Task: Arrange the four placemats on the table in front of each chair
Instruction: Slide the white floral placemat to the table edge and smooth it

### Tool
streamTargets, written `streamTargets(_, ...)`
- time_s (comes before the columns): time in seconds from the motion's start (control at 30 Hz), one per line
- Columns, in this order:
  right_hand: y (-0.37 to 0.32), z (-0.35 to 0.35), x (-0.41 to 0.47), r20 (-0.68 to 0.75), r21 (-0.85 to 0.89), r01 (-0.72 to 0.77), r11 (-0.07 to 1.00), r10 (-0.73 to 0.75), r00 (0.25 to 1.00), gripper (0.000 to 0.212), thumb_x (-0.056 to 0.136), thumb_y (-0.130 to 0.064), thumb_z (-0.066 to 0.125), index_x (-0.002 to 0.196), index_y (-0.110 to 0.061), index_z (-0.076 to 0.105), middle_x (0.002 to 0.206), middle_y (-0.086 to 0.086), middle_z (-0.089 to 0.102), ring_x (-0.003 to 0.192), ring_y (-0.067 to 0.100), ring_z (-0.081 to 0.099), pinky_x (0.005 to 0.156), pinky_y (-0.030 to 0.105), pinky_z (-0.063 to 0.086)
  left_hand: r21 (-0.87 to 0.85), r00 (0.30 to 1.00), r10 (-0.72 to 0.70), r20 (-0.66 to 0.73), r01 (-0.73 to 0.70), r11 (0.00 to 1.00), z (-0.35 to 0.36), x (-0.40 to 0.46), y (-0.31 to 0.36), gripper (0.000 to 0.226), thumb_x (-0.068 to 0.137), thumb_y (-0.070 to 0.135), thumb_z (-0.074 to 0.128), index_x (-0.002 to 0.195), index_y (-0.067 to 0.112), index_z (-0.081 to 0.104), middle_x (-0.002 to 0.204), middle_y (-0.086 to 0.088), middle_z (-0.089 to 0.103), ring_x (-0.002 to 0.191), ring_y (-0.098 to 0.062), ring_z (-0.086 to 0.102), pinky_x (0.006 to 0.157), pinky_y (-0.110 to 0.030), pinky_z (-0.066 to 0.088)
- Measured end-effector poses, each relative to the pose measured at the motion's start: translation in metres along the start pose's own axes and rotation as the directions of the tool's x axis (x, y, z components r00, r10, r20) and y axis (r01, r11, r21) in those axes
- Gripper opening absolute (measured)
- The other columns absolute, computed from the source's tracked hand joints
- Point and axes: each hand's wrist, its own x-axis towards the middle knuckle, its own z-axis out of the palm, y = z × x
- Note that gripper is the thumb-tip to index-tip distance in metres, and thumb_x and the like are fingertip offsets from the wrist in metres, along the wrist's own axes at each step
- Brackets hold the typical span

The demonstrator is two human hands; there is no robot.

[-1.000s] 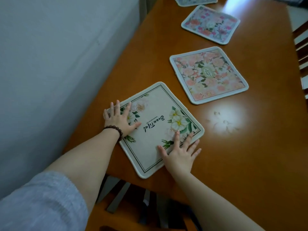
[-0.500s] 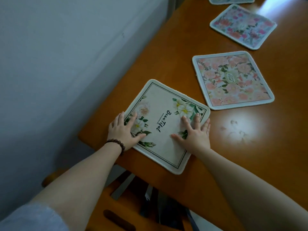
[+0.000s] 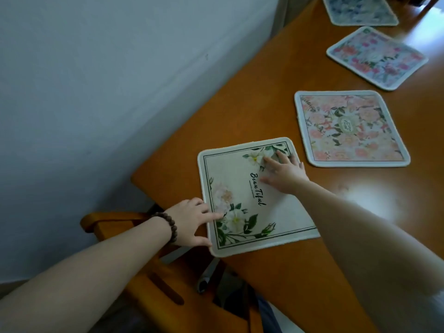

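Note:
A cream placemat [image 3: 237, 186] with white flowers and the word "Beautiful" lies at the near corner of the wooden table [image 3: 240, 104], its edge close to the table's end. My left hand [image 3: 192, 219], with a beaded bracelet on its wrist, touches the mat's left edge near the front corner, index finger on the mat and thumb at the corner. My right hand [image 3: 283, 174] presses flat on the mat near its far right corner. Three more mats lie in a row beyond: a pink floral one [image 3: 350, 128], a pink-and-blue one [image 3: 377, 56] and a blue-grey one [image 3: 360, 8].
A wooden chair [image 3: 144, 272] stands tucked at the table's near end, just below the cream mat. A pale wall [image 3: 96, 92] runs along the table's left side. Bare tabletop with a bright glare patch [image 3: 370, 200] spreads to the right.
The cream mat has turned from a diamond angle to nearly square with the table's end. My right hand slid to its far corner, and my left hand shifted to its left edge.

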Motion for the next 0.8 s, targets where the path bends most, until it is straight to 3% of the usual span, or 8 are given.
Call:
streamTargets(0.13, -0.008, 0.013, -0.035, -0.089, 0.027, -0.034, 0.999, 0.036, 0.995, 0.076, 0.084, -0.073, 0.037, 0.148, -0.046, 0.005, 0.158, -0.005, -0.017, 0.142, 0.034, -0.021, 0.110, 0.064, -0.007, 0.076, 0.987, -0.032, -0.160, 0.045, 0.996, -0.021, 0.013, -0.008, 0.080, 0.082, 0.077, 0.029, 0.149, 0.037, 0.015, 0.131, 0.002, 0.045, 0.111, -0.017, 0.041, 0.092, -0.035, 0.035)
streamTargets(0.27, -0.023, 0.040, -0.077, -0.188, 0.073, -0.160, 0.984, 0.171, 0.967, 0.082, 0.083, -0.077, 0.027, 0.147, -0.043, -0.010, 0.154, 0.004, -0.027, 0.137, 0.033, -0.032, 0.108, 0.066, -0.012, 0.063, 0.965, -0.102, -0.243, 0.120, 0.991, -0.038, 0.035, -0.031, 0.087, 0.079, 0.079, 0.034, 0.150, 0.037, 0.004, 0.151, -0.007, 0.025, 0.136, -0.025, 0.021, 0.108, -0.044, 0.023)
streamTargets(0.4, -0.038, 0.075, -0.117, -0.207, 0.153, -0.271, 0.950, 0.299, 0.931, 0.085, 0.078, -0.083, 0.017, 0.141, -0.045, -0.026, 0.146, 0.006, -0.041, 0.131, 0.033, -0.042, 0.106, 0.066, -0.015, 0.017, 0.963, -0.193, -0.185, 0.200, 0.980, -0.052, 0.068, -0.051, 0.099, 0.073, 0.084, 0.035, 0.146, 0.040, -0.015, 0.159, -0.008, -0.005, 0.145, -0.027, -0.005, 0.114, -0.051, 0.009)
streamTargets(0.5, -0.043, 0.098, -0.139, -0.231, 0.225, -0.329, 0.917, 0.379, 0.896, 0.087, 0.077, -0.084, 0.020, 0.136, -0.049, -0.033, 0.143, 0.006, -0.047, 0.129, 0.035, -0.044, 0.106, 0.065, -0.018, -0.028, 0.959, -0.248, -0.137, 0.247, 0.969, -0.057, 0.091, -0.059, 0.104, 0.069, 0.087, 0.037, 0.145, 0.041, -0.019, 0.158, -0.007, -0.016, 0.144, -0.028, -0.012, 0.115, -0.054, 0.005)
streamTargets(0.67, -0.051, 0.117, -0.156, -0.112, 0.325, -0.499, 0.804, 0.556, 0.824, 0.092, 0.072, -0.088, 0.025, 0.131, -0.053, -0.036, 0.142, 0.011, -0.048, 0.131, 0.044, -0.036, 0.103, 0.062, -0.021, -0.120, 0.951, -0.303, -0.053, 0.296, 0.948, -0.058, 0.113, -0.064, 0.107, 0.066, 0.088, 0.042, 0.147, 0.043, -0.014, 0.159, -0.005, -0.015, 0.144, -0.028, -0.011, 0.114, -0.055, 0.006)
streamTargets(0.8, -0.049, 0.118, -0.156, -0.042, 0.305, -0.491, 0.816, 0.527, 0.849, 0.094, 0.070, -0.089, 0.027, 0.137, -0.051, -0.027, 0.145, 0.014, -0.038, 0.135, 0.045, -0.030, 0.104, 0.059, -0.022, -0.140, 0.955, -0.296, -0.018, 0.291, 0.946, -0.046, 0.111, -0.063, 0.106, 0.064, 0.090, 0.040, 0.148, 0.042, -0.003, 0.160, -0.005, -0.005, 0.145, -0.027, -0.002, 0.113, -0.052, 0.012)
